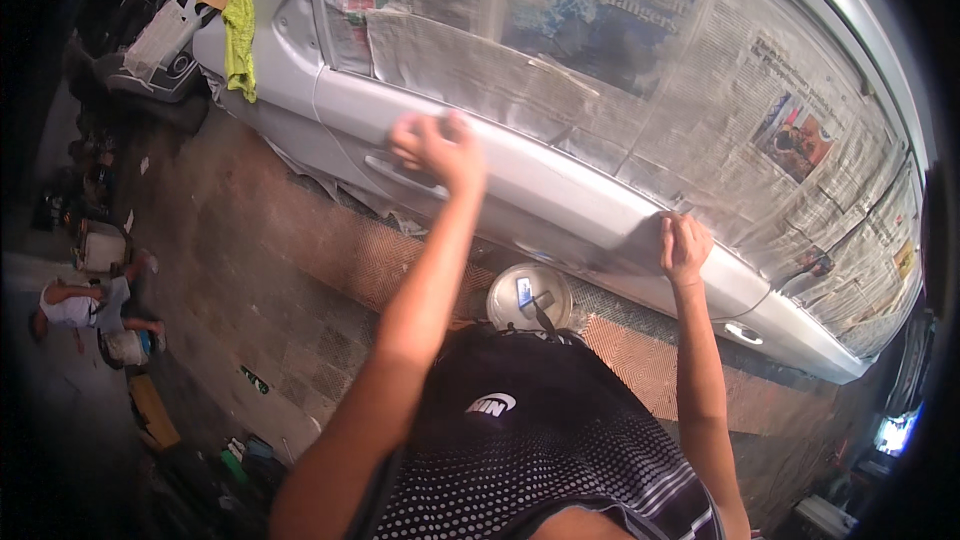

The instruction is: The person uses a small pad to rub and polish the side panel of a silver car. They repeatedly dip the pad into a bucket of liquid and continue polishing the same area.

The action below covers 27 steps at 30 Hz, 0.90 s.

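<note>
A pale silver-grey car body (560, 175) stretches across the view, its side windows masked with newspaper (470, 55). My left hand (440, 148) is at the door panel just above the door handle (405, 172), its fingers curled and partly blurred by motion. Whether anything sits under those fingers is hidden. Farther right, my right hand (686, 245) is closed against the upper part of the car's side, below the masked glass. What it holds, if anything, cannot be made out.
Below the car stands a round pale container (505, 290) with a small blue-and-white item on it. A yellow-green cloth (240, 40) hangs over the car's front at left. Another person (75, 305) sits at the far left. A lit screen (896, 433) glows at the right.
</note>
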Each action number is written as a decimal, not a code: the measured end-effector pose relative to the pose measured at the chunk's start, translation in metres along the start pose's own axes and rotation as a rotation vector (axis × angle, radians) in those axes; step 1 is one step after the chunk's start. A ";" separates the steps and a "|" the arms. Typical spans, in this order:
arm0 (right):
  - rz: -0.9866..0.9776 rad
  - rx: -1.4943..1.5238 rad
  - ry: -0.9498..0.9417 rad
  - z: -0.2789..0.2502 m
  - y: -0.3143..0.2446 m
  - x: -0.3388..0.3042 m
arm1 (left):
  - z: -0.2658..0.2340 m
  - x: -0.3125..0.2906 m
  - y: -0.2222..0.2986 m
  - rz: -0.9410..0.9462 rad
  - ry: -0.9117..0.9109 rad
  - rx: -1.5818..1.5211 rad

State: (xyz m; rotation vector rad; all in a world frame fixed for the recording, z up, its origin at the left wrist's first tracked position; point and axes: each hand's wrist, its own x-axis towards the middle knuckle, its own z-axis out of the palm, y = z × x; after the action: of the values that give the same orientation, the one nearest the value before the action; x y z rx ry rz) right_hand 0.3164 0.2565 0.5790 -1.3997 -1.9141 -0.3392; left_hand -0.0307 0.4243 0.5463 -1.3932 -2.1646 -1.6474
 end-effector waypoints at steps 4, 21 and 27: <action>0.019 0.057 -0.004 0.001 -0.003 0.002 | -0.005 0.093 -0.026 -0.388 0.050 0.087; -0.102 0.250 -0.023 -0.010 0.007 0.005 | 0.000 -0.052 0.069 -0.301 0.051 0.053; -0.116 0.273 -0.044 -0.014 0.011 0.001 | -0.003 -0.132 0.094 -0.145 -0.074 0.094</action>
State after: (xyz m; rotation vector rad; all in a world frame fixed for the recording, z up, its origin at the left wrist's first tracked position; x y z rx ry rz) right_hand 0.3319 0.2526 0.5872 -1.1281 -1.9965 -0.0968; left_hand 0.1095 0.3433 0.5425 -1.3216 -2.4029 -1.5378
